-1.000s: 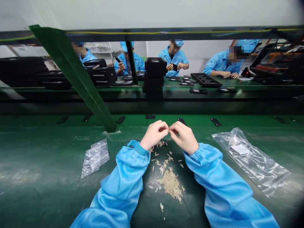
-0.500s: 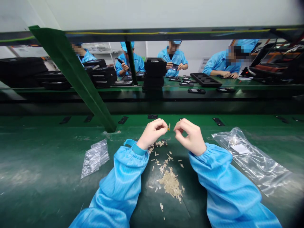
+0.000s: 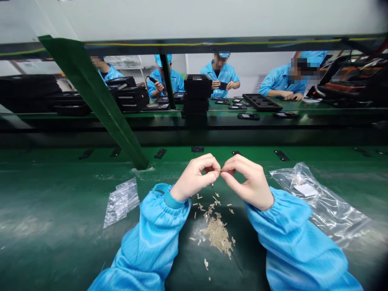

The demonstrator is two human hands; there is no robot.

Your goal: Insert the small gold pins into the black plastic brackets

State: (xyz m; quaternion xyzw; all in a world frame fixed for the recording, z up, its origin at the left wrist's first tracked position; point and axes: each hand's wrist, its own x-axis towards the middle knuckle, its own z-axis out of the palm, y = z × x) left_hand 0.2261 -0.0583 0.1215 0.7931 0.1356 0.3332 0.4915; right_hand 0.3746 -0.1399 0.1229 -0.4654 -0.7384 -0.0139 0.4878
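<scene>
My left hand point(image 3: 198, 176) and my right hand point(image 3: 250, 180) meet fingertip to fingertip above the green work surface. Both are closed in a pinch on a tiny yellowish strip point(image 3: 221, 171), mostly hidden by the fingers. Below them a pile of small beige pieces point(image 3: 217, 234) is spread out, with looser ones scattered toward my hands. Partly covered behind my left wrist are more small bits.
Clear plastic bags lie left point(image 3: 123, 202) and right point(image 3: 330, 206). Flat black parts point(image 3: 160, 153) are spaced along the far strip. A slanted green post point(image 3: 100, 109) rises at left. Beyond, several co-workers in blue sit by stacked black trays point(image 3: 197, 93).
My right hand has come in to meet the left at the yellowish strip, which stuck out visibly before. Both hands are slightly lower. The black parts have shifted a little to the right.
</scene>
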